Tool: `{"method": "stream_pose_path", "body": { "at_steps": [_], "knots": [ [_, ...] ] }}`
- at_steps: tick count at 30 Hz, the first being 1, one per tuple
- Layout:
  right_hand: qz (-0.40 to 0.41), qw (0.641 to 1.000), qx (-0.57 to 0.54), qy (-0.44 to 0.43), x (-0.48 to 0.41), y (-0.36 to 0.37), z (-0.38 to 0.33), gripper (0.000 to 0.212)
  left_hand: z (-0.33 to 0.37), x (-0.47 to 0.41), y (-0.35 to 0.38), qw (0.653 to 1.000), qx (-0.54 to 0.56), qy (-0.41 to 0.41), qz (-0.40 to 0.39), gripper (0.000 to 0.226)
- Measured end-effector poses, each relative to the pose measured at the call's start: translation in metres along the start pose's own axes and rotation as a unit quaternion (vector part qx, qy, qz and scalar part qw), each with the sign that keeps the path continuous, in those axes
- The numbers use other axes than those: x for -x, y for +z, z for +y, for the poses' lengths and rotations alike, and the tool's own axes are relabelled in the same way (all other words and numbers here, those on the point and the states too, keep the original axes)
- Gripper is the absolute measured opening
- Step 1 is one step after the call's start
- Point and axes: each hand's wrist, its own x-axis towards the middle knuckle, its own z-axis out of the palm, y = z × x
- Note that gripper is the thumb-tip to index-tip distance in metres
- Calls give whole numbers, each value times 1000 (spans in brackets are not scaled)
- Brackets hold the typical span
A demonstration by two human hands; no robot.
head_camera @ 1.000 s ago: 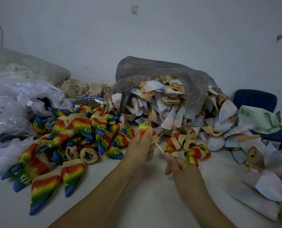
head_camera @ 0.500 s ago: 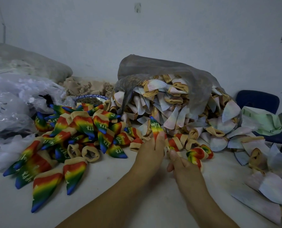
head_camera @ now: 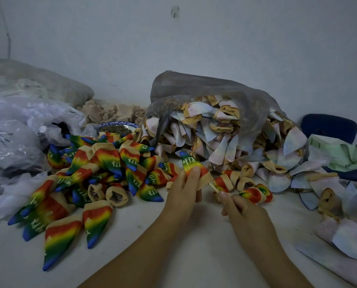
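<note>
My left hand (head_camera: 183, 194) grips a rainbow fabric cone (head_camera: 191, 165) printed with white letters, its blue tip pointing up and left. A thin pale stick (head_camera: 213, 187) pokes out of the cone's tan open end, and my right hand (head_camera: 242, 210) pinches that stick just to the right. To the left lies a pile of finished rainbow cones (head_camera: 102, 173). Partly turned rainbow pieces (head_camera: 246, 188) lie just beyond my right hand.
A grey plastic bag (head_camera: 204, 90) spills pale inside-out cones (head_camera: 225, 138) across the back and right of the white table (head_camera: 163, 256). Clear plastic bags (head_camera: 17, 132) fill the left. A blue-rimmed bowl (head_camera: 117, 127) and a blue chair (head_camera: 329, 125) stand behind.
The stick was hidden inside the cone half a second ago; now my right hand has drawn it out to the right. The cone's tip stands turned out and pointed.
</note>
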Motion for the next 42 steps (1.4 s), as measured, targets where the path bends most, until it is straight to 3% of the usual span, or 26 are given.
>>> {"method": "stream_pose_path", "body": {
  "at_steps": [2, 4, 8, 20, 27, 33, 35, 37, 40, 42],
  "knots": [
    [-3, 998, 62, -22, 0, -3, 1, 59, 0, -3, -2, 999, 39, -30, -5, 48],
    [-2, 992, 117, -53, -1, -4, 1, 57, 2, -6, -2, 993, 103, -55, 5, 68],
    [-18, 987, 134, -92, -3, -1, 6, 31, 2, -10, -7, 979, 185, -84, 23, 71],
    [-10, 988, 137, -70, -6, -9, 15, 29, 1, -7, -10, 998, -51, 0, 44, 43],
    [9, 998, 69, -5, 1, 2, 3, 24, 10, 2, 1, 999, -52, 16, 7, 57],
    [6, 993, 109, -42, -4, -7, 6, 22, 3, 2, 0, 998, -38, -49, 15, 83],
    [1, 992, 119, -50, -10, -10, 11, 24, 2, -2, -1, 993, -7, -109, 42, 78],
    [7, 991, 115, -64, -13, -13, 15, 26, 1, -6, -3, 985, 92, -135, 53, 59],
    [23, 992, 104, -74, -15, -18, 21, 28, 5, -9, -6, 949, 273, -150, 43, 29],
    [32, 993, 95, -68, -14, -18, 23, 28, 11, -7, -10, 921, 360, -150, 18, 27]
  ]
}}
